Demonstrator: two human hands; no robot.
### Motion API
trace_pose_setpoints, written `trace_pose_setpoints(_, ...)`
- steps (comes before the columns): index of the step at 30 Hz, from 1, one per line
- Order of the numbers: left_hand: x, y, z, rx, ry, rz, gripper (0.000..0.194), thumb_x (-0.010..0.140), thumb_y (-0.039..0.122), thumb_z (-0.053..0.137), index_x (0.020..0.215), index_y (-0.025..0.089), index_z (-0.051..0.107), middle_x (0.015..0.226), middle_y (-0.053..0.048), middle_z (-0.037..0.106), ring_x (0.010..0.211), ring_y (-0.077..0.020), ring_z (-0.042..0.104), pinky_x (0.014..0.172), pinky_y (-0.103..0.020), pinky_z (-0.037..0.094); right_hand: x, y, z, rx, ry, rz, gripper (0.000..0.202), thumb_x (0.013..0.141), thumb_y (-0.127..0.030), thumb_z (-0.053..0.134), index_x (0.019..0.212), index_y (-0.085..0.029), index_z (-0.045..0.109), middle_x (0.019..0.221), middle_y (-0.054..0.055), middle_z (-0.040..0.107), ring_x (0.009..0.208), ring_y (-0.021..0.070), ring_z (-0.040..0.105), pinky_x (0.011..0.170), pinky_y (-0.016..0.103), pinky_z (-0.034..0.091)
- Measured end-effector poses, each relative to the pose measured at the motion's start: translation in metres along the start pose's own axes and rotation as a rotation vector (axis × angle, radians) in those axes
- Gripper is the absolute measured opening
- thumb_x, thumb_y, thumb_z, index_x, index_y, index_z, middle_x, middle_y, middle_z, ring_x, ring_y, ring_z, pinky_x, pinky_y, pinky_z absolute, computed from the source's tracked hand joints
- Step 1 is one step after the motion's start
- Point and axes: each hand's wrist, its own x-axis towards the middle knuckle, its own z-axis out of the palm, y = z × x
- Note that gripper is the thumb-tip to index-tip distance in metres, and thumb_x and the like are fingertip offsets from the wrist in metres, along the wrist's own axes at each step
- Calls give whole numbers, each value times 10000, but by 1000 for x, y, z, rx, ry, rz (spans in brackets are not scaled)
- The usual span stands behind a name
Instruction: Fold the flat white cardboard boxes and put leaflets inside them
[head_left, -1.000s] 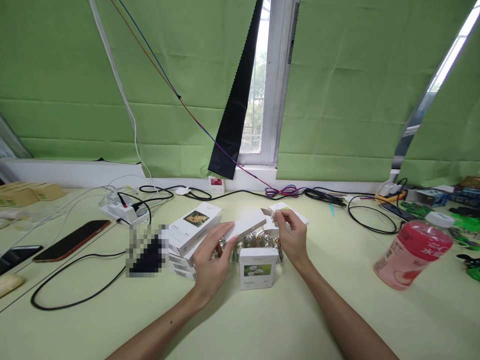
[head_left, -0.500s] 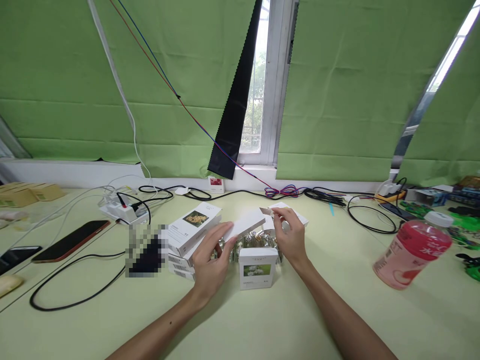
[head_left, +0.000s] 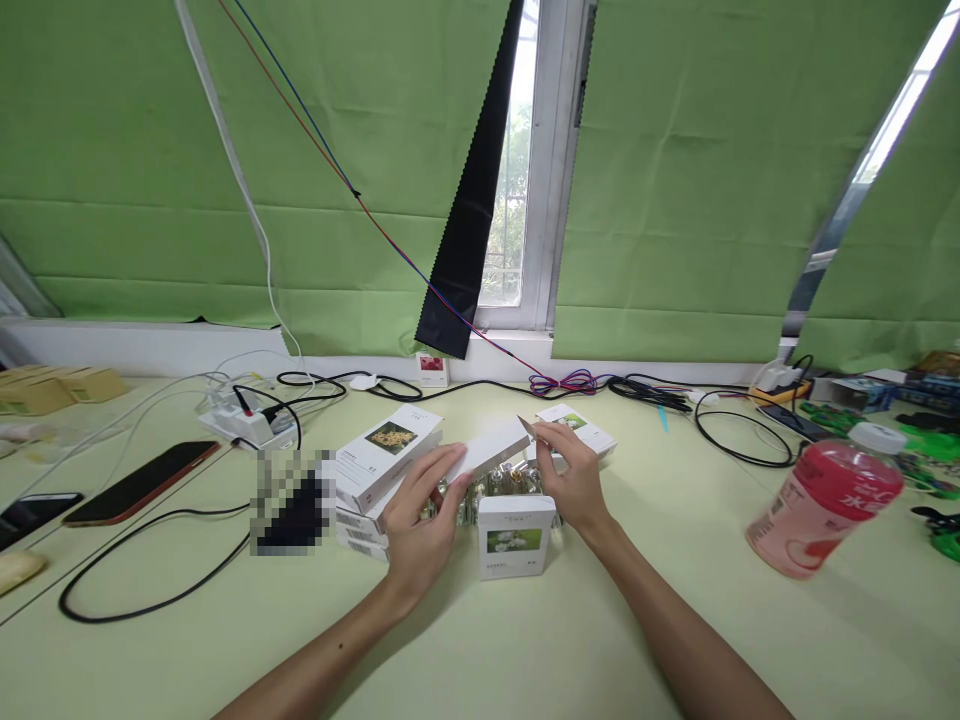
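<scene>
My left hand (head_left: 424,530) is closed on a white box (head_left: 491,450), thumb and fingers pinching its near end. At the box's right end my right hand (head_left: 574,475) is closed in a pinch on a small thin pointed blade (head_left: 527,428), whose tip shows beside the box's edge. Most of what that hand holds is hidden by the fingers. Under the white box lie several small shiny glass-like items (head_left: 511,482), partly covered. A small white box with a white-flower picture (head_left: 515,540) stands upright in front of them, between my wrists.
Left of my hands are stacked white boxes with a yellow-flower picture (head_left: 390,445). Another flower box (head_left: 581,425) lies behind my right hand. A pink bottle (head_left: 825,505) stands at the right. Phones (head_left: 142,482), a power strip (head_left: 251,425) and black cables (head_left: 154,515) lie at left.
My right hand has shifted slightly left, and its blade has turned at the end of the white box. More of the flower box behind now shows. The left hand stays in place.
</scene>
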Motion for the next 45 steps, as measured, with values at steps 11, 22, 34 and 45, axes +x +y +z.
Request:
trace_pose_setpoints(11, 0, 1, 1, -34, 27, -168, 222, 921, 313, 664, 1113, 253, 758, 1171, -69, 717, 1042, -210, 677, 689, -266, 579, 0, -3, -3, 62, -144, 8, 387, 945, -155, 523, 1285, -241, 685, 1250, 101, 725, 1187, 255, 670, 1036, 478, 541)
trace_pose_setpoints(22, 3, 0, 1, -157, 14, -323, 240, 896, 378, 687, 1085, 251, 764, 1171, -81, 697, 974, -215, 687, 566, -233, 573, 0, -3, -4, 144, -198, 99, 364, 958, -245, 571, 1305, -237, 684, 1293, 97, 707, 1017, 249, 735, 944, 454, 598)
trace_pose_setpoints(34, 5, 2, 2, -205, 10, -358, 247, 896, 394, 686, 1085, 256, 765, 1186, -82, 669, 762, -146, 651, 444, -197, 506, 1, 2, -2, 252, -165, 147, 330, 925, -249, 646, 1246, -267, 721, 1235, 74, 738, 1126, 268, 701, 979, 461, 580)
trace_pose_setpoints(45, 5, 0, 0, -180, -6, -343, 293, 917, 438, 653, 1117, 246, 749, 1187, -88, 675, 670, -115, 616, 460, -209, 490, 1, 1, -3, 223, -177, 101, 343, 933, -235, 648, 1267, -281, 711, 1253, 79, 728, 1157, 268, 686, 998, 454, 566)
